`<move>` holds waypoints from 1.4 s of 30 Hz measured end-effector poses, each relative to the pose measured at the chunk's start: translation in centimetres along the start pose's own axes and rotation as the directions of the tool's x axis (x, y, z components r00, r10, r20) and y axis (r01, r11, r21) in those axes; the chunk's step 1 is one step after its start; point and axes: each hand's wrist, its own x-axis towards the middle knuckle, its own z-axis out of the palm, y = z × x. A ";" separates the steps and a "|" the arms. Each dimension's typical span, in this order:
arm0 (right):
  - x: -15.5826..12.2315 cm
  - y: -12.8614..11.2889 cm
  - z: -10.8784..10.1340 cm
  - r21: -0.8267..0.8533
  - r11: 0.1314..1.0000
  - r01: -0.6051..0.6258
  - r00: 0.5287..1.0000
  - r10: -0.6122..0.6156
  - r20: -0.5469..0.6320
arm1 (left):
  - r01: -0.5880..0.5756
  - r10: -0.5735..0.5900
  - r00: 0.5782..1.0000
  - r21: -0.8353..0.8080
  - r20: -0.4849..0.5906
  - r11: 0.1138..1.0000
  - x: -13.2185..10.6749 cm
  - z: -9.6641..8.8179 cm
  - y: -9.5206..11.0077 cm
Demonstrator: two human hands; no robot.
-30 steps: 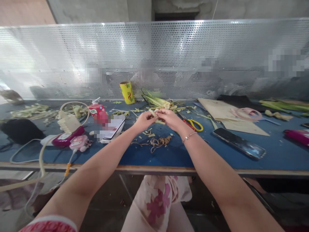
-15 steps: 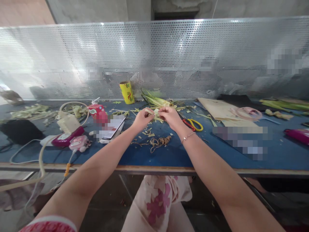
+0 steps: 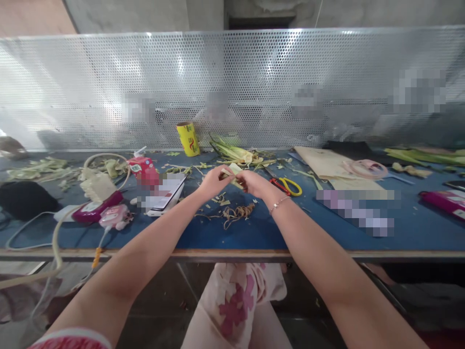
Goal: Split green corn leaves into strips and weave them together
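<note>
- Perforated screen [image 3: 109,72] stands well beyond your hands, so you've got no blockage right where you're working tbh.
- Blue table [image 3: 225,240] is under both hands; there's bare blue on the near side if you want to rest your wrists & cut the wobble.
- Cut plant stalk [image 3: 238,154] lies just beyond your fingertips, so watch your knuckles don't snag it imo.
- Scissors [image 3: 285,184] are just right of your right hand, yellow & red handles toward you. Handy for a ragged edge, prob.
- L hand, aka left hand [image 3: 216,180]: fingers pinched narrow on a pale strip. R one, aka right hand [image 3: 252,183]: looks pinched on it too, tho the exact grip's hard to see.
- Brown twine [image 3: 238,212] sits tangled on the near side of your hands; don't let it catch.
- Pale strip [image 3: 234,168] is btwn your fingertips. Looks flimsy, so go light, pinch close to where you're working, & ease it w/o yanking.
</note>
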 end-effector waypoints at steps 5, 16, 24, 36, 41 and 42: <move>-0.4 -0.8 0.7 0.157 0.979 -0.131 0.987 0.144 -0.076 | -0.035 0.041 0.998 -0.108 0.048 0.994 0.2 0.2 -0.4; -0.4 -0.8 0.6 0.110 0.961 0.255 0.965 -0.245 -0.096 | 0.189 -0.198 0.979 -0.550 0.044 0.814 0.7 0.7 -0.8; -0.5 -0.9 0.6 0.025 0.957 0.288 0.956 -0.285 -0.070 | 0.178 -0.217 0.976 -0.578 0.002 0.796 0.8 0.6 -0.6; -0.6 -0.8 0.5 -0.032 0.972 0.233 0.972 -0.234 -0.030 | 0.149 -0.213 0.975 -0.520 -0.066 0.841 0.8 0.6 -0.6; -0.5 -0.6 0.3 -0.028 0.968 0.248 0.966 -0.250 -0.071 | 0.128 -0.188 0.979 -0.473 -0.082 0.872 0.7 0.5 -0.5; -0.5 -0.6 0.3 -0.026 0.966 0.257 0.963 -0.259 -0.079 | 0.126 -0.186 0.979 -0.466 -0.084 0.876 0.7 0.5 -0.5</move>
